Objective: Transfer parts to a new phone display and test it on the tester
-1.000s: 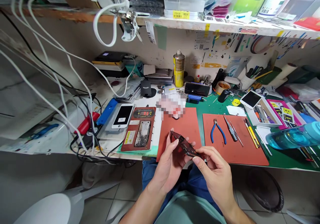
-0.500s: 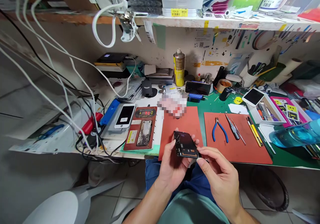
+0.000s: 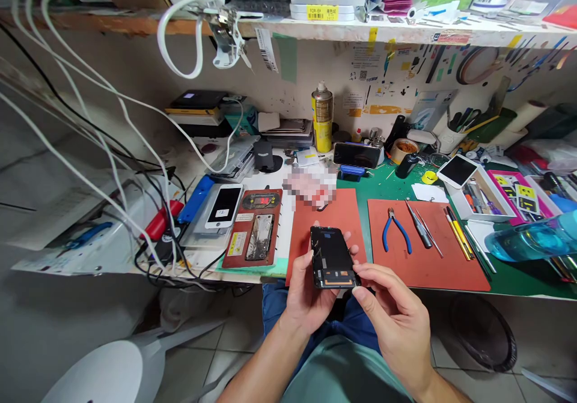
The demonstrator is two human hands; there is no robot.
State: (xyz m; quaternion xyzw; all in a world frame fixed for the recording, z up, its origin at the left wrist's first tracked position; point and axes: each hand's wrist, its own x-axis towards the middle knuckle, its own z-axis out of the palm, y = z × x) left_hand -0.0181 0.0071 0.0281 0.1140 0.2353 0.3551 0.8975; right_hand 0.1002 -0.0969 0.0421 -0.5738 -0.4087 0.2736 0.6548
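A black phone screen assembly (image 3: 332, 259), its back face up with a copper-coloured strip near the lower end, lies tilted over the front edge of the bench. My left hand (image 3: 303, 292) is closed round it from below, thumb on the left edge and fingertips showing past the right edge. At the lower right corner, my right hand (image 3: 392, 307) pinches the screen between thumb and fingers. Beneath and beyond it is a red-brown mat (image 3: 300, 235). Blue-handled cutters (image 3: 396, 235), a grey pen-like tool (image 3: 419, 226) and tweezers (image 3: 430, 235) lie on a second mat (image 3: 451, 271) to the right.
On the left are a heating plate (image 3: 252, 229) with a lit display and a white phone (image 3: 224, 206). A spray can (image 3: 322, 118) stands at the back. A blue bottle (image 3: 532, 238) lies at the right. White cables (image 3: 130, 133) hang at left beneath the shelf (image 3: 342, 30).
The phone screen has been tipped so that more of its back faces me. Both hands keep their hold on it, and the view has shifted slightly.
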